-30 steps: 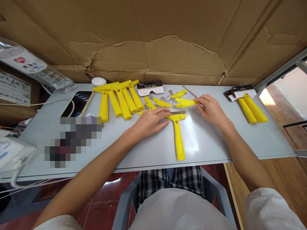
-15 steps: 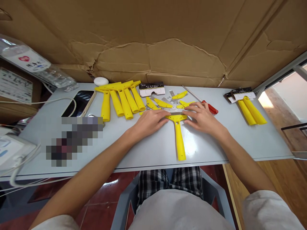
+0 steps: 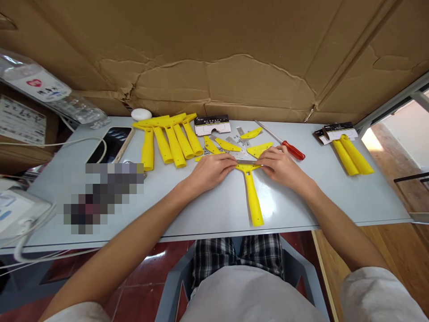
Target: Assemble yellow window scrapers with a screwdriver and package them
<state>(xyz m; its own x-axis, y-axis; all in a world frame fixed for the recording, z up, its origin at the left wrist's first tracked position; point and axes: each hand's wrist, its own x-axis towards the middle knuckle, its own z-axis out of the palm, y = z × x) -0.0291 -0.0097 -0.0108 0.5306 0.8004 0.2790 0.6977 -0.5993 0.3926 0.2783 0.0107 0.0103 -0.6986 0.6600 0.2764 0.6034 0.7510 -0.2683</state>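
Note:
In front of me on the table lies a yellow scraper handle (image 3: 254,201), its wide head away from me. A thin metal blade (image 3: 246,162) lies along the head's far edge. My left hand (image 3: 214,172) pinches the left end of the blade and head, fingers pressed together. My right hand (image 3: 278,164) grips the right end the same way. Just beyond are loose yellow cover plates (image 3: 259,150), metal pieces and small screws. The fingers hide both ends of the blade, so I cannot tell how it is seated.
A red-handled screwdriver (image 3: 291,150) lies behind my right hand. Several yellow handles (image 3: 176,145) stand in a row at left, near a phone (image 3: 112,143) and a white round object (image 3: 141,114). Handles with card labels (image 3: 353,154) lie at right. Cardboard (image 3: 214,58) walls the back.
My right fingers have drawn together from a looser spread and closed on the right end of the blade and head. The handle's near end has shifted slightly right.

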